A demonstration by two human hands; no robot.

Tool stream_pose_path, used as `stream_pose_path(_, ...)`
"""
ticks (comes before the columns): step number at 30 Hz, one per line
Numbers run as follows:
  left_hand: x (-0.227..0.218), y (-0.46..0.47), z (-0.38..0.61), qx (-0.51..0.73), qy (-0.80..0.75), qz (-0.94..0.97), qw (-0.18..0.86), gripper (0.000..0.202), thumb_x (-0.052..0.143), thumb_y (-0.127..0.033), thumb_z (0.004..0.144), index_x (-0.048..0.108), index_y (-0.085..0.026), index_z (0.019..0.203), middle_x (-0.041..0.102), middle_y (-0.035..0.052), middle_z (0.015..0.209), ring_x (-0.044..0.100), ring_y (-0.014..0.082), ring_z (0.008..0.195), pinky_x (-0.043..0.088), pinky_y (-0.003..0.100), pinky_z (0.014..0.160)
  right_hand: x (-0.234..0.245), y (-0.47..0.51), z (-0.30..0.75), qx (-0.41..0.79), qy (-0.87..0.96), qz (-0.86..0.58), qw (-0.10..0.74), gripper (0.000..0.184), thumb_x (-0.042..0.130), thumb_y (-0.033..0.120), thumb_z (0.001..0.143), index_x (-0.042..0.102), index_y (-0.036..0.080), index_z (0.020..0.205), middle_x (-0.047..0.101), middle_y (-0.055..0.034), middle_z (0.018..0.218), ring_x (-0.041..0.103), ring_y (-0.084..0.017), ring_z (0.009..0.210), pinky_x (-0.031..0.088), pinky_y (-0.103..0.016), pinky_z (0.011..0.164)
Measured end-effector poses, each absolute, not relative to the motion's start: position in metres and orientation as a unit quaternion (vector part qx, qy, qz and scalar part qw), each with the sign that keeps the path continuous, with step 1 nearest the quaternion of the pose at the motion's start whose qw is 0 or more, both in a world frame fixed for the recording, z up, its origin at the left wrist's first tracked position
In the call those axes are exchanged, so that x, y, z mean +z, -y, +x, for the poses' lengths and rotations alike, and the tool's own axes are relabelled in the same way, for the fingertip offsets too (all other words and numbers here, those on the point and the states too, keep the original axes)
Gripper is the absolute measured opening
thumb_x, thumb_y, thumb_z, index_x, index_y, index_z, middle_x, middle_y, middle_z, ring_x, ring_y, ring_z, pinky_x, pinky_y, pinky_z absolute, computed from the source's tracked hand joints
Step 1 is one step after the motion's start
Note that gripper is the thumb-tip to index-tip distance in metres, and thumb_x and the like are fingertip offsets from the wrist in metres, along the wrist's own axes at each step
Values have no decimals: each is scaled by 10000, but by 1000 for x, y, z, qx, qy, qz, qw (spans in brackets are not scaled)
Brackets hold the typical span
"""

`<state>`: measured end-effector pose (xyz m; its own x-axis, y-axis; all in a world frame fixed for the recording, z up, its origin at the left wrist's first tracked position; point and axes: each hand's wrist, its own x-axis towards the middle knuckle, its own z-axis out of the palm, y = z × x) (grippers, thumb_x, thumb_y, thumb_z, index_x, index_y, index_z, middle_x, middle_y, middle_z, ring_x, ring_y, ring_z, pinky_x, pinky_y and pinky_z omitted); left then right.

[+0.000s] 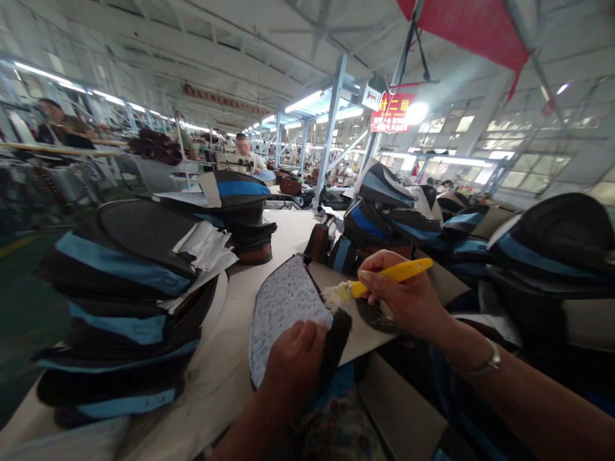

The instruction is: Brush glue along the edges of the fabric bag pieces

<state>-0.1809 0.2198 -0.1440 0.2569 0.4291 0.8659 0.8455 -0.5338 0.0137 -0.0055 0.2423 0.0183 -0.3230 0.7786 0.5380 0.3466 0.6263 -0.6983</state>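
Factory hall, long white surface (293, 237). Our left hand (295, 358) clamps the lower edge of a blue-print lined panel (283, 307). Our right hand (408, 301) is closed around a yellow-handled brush (384, 276), bristles touching the panel's right edge. We judge the edge partly coated. A stack of black-and-blue panels (129, 307) lies left of the panel; which are finished is unclear. The red sign (391, 112) far beyond the panel has yellow characters, not clearly legible.

The left hand (294, 358) curls in a grip, the right hand (408, 298) pinches shut.
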Motion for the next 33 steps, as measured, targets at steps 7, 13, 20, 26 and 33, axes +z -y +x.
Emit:
stream_pose_path(7, -146, -217, -172, -433, 394, -765, 267, 176, 411, -100, 941, 562, -105, 1032, 570, 43, 777, 531, 187, 656, 461, 318, 551, 8, -253, 0, 38, 902, -350, 249, 177, 613, 208, 833, 519, 177, 687, 514, 44, 615, 459, -95, 560, 343, -235, 551)
stream_pose_path(13, -148, -215, -172, -426, 395, -767, 273, 175, 426, -96, 939, 544, -95, 1069, 579, 41, 789, 531, 179, 651, 452, 313, 545, 11, -248, 1, 49, 879, -369, 298, 206, 616, 265, 859, 521, 186, 693, 503, 46, 607, 438, -94, 536, 325, -225, 509)
stream_pose_path(20, -155, -213, -175, -432, 386, -768, 273, 186, 470, -94, 924, 553, -90, 1090, 594, 40, 782, 536, 176, 662, 446, 305, 570, -3, -248, -2, 45, 862, -384, 327, 228, 600, 307, 877, 521, 190, 697, 517, 33, 615, 456, -107, 538, 336, -238, 513)
stream_pose_path(26, -150, -213, -179, -472, 438, -764, 38, 201, 466, -151, 931, 628, -150, 1050, 589, 53, 830, 567, 172, 707, 462, 287, 618, -9, -254, 8, -10, 871, -358, 335, 222, 598, 289, 874, 515, 194, 690, 526, 23, 630, 487, -122, 567, 363, -260, 564)
stream_pose_path(33, -125, -224, -191, -502, 406, -694, -319, 188, 505, -241, 909, 680, -179, 881, 574, 29, 862, 577, 167, 837, 446, 275, 749, -6, -242, -1, 46, 858, -327, 393, 199, 616, 277, 876, 547, 194, 708, 535, 29, 630, 482, -107, 550, 368, -246, 549)
